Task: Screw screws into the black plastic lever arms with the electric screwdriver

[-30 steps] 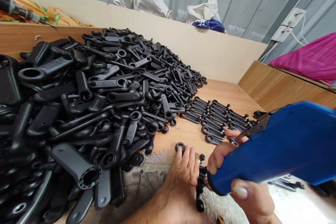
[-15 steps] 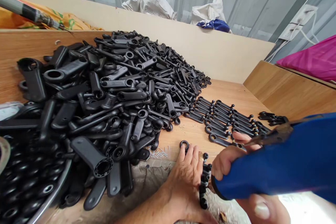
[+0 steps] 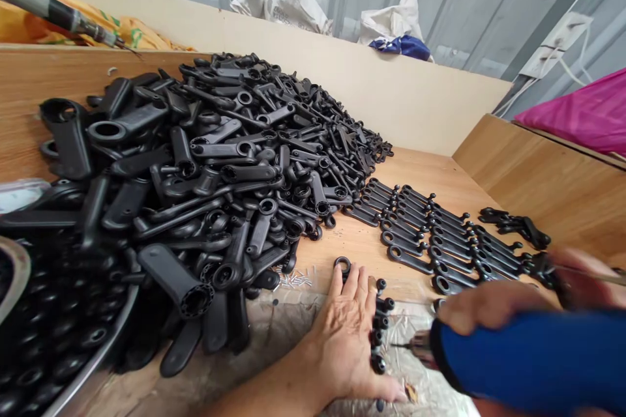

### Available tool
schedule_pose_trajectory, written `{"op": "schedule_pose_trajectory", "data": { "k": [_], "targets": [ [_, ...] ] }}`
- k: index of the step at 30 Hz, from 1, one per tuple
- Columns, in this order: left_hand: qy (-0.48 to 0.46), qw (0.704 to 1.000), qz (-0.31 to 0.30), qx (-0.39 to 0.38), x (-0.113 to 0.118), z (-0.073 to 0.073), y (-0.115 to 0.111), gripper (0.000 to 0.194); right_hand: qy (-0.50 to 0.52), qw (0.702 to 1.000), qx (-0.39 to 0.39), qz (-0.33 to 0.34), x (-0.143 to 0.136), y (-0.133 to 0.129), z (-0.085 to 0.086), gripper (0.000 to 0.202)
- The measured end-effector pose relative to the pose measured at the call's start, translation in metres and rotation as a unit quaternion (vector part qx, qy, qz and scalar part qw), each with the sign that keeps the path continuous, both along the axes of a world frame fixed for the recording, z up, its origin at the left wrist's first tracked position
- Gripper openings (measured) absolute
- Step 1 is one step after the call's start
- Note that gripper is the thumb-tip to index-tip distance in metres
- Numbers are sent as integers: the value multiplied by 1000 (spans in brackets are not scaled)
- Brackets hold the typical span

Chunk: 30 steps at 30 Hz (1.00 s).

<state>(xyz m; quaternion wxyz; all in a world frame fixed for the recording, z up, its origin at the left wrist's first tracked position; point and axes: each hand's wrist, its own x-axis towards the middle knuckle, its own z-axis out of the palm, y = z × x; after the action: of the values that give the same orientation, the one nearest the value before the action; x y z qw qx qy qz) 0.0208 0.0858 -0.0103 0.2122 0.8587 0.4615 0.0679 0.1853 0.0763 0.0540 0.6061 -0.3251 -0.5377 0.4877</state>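
My left hand [image 3: 342, 332] lies flat with its fingers stretched out over a row of black crank handles [image 3: 343, 265], so most of them are hidden. Their small knobs [image 3: 377, 339] stick out along the right side of the palm. My right hand [image 3: 482, 306], partly blurred, is wrapped round a blue power screwdriver [image 3: 518, 352]. Its thin bit [image 3: 401, 345] points left towards the knobs, a short gap away from them. Small metal pins [image 3: 296, 279] lie on the table just beyond my left fingertips.
A big heap of black crank handles [image 3: 235, 169] covers the left and middle. A metal-rimmed bowl [image 3: 92, 365] of black knobs stands at the lower left. Rows of handles with knobs [image 3: 405, 259] lie at the right, before a wooden side board [image 3: 552, 176]. Another tool [image 3: 63, 16] hangs at the upper left.
The screwdriver in my right hand has moved right, away from the knobs, and its bit now shows. My left hand stays on the row, its thumb now stretched out to the right.
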Motion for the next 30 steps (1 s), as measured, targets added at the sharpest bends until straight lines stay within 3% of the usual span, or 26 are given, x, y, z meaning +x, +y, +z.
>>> {"op": "schedule_pose_trajectory", "data": {
  "k": [3,5,9,14,19,25,30],
  "targets": [
    [-17,1000,-5,7,1,-3,2,117,34,999,1,1,-19,4,8,71],
    [-19,1000,0,8,1,-4,4,119,48,998,-21,29,-25,8,11,77],
    [-19,1000,1,9,1,-3,5,117,57,995,-32,77,-24,11,12,76],
    [-28,1000,-13,0,1,-4,6,115,66,990,-112,54,-28,6,12,82],
    [-12,1000,-20,11,0,-3,6,115,48,988,-127,70,-27,7,9,80],
    [-5,1000,-23,10,0,1,7,111,37,991,-48,119,-21,16,-2,72],
    [-25,999,-27,4,-2,1,6,109,39,992,-66,99,-23,15,-3,70]
  ]
}}
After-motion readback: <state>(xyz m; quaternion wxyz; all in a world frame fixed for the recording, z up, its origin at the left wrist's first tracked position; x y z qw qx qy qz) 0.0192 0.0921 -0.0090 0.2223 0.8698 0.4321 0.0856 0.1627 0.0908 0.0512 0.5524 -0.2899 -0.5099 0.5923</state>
